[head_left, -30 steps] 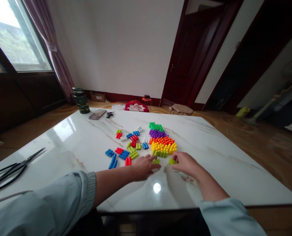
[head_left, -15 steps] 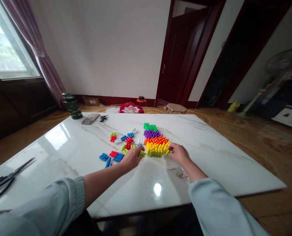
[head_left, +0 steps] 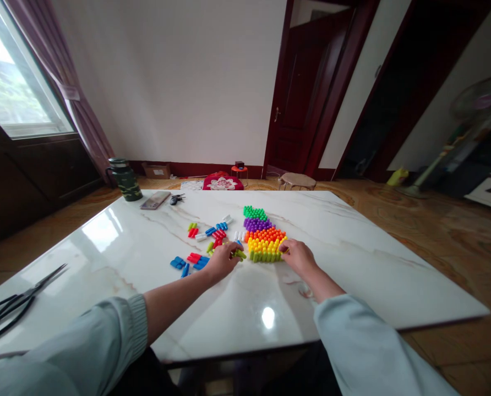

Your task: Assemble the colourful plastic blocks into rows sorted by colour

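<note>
Small plastic pegs stand upright in a block, banded by colour: green (head_left: 255, 213), purple (head_left: 257, 224), orange (head_left: 266, 236), yellow (head_left: 266, 246) and a lime-green front row (head_left: 265, 257). My right hand (head_left: 299, 256) is closed at the right end of the lime-green and yellow rows; its fingertips partly hide what they pinch. To the left of the block, my left hand (head_left: 222, 262) is closed on a few lime-green pegs (head_left: 239, 254) that stick out past its fingers. Behind it lie loose red pegs (head_left: 219, 235), blue pegs (head_left: 222, 226) and white pegs (head_left: 239, 236).
On the white marble-patterned table (head_left: 353, 264), black-handled scissors (head_left: 22, 300) lie at the left. A camouflage flask (head_left: 125, 180), a phone (head_left: 155, 200) and keys (head_left: 176, 199) are at the far left edge. More blue pegs (head_left: 178, 262) lie left of my left hand.
A lime-green peg at my right fingertips, apart from the front row before, now appears in line with the row's right end. My left hand has stayed near the same spot. The view has shifted slightly.
</note>
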